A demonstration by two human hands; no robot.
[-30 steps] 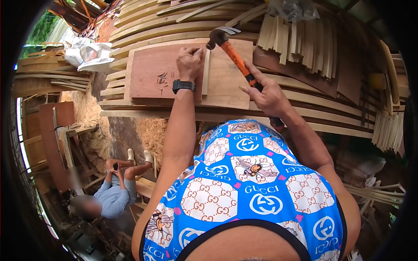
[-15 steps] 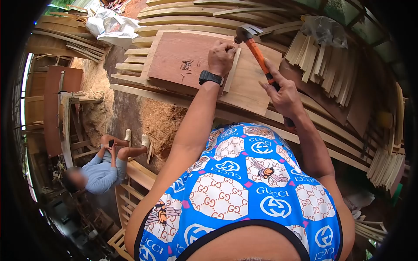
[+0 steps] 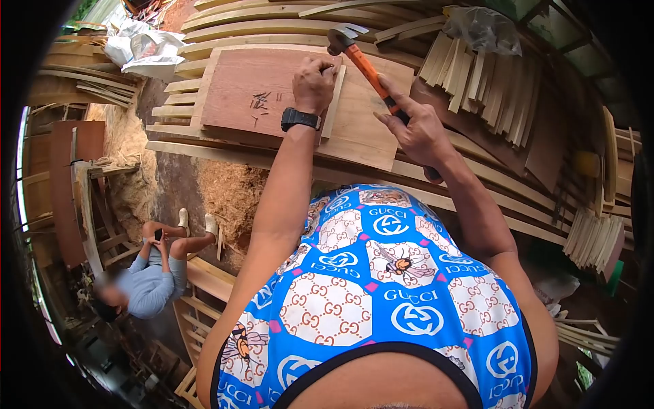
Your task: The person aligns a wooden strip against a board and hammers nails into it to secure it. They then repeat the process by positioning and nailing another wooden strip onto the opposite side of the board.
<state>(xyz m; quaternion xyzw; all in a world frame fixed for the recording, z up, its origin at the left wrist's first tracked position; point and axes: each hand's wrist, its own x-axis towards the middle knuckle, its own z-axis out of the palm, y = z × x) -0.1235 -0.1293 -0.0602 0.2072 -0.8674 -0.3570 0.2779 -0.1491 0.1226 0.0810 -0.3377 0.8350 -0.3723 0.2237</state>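
My left hand [image 3: 314, 85], with a black watch [image 3: 300, 119] on its wrist, pinches what looks like a small nail at the right edge of a reddish plywood panel [image 3: 231, 88]. Several loose nails [image 3: 259, 101] lie on the panel. Beside the hand, a thin wooden strip [image 3: 334, 102] runs along the panel's edge over a paler board [image 3: 368, 112]. My right hand [image 3: 419, 129] is wrapped round the orange and black handle of a claw hammer [image 3: 364, 68], its head raised just right of my left hand.
Long wooden slats [image 3: 259, 31] lie under and behind the boards. A bundle of short slats [image 3: 477, 82] with clear plastic [image 3: 484, 31] on it is at the right. A seated person [image 3: 153, 273] holds a dark object at the lower left, near sawdust [image 3: 228, 198].
The whole view has shifted, so boards, hands and seated person all appear further left. Both hands keep their holds, and the hammer stays raised beside my left hand.
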